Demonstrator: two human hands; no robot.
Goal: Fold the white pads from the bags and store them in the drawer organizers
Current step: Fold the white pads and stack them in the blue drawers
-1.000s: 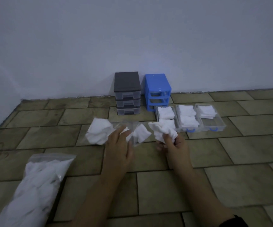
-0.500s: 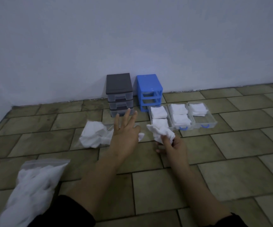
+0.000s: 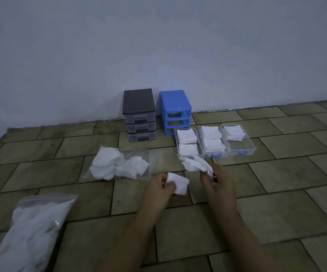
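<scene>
My left hand (image 3: pixel 159 186) grips a small white pad (image 3: pixel 179 183) just above the tiled floor. My right hand (image 3: pixel 216 180) pinches a crumpled white pad (image 3: pixel 195 163) in front of the drawers. An open clear bag (image 3: pixel 122 166) with several loose pads lies to the left of my hands. Three clear drawers (image 3: pixel 251 147) with blue handles sit side by side on the floor, holding folded white pads (image 3: pixel 187 136). A second, fuller bag of pads (image 3: pixel 31 230) lies at the lower left.
A dark grey drawer organizer (image 3: pixel 140 114) with its three drawers in place stands against the white wall. Beside it is a blue organizer frame (image 3: pixel 175 110) with its slots hollow. Tiled floor (image 3: pixel 286 193) stretches to the right.
My left hand has come back from the open bag and now holds a white pad. My right hand keeps its crumpled pad, a little nearer the drawers.
</scene>
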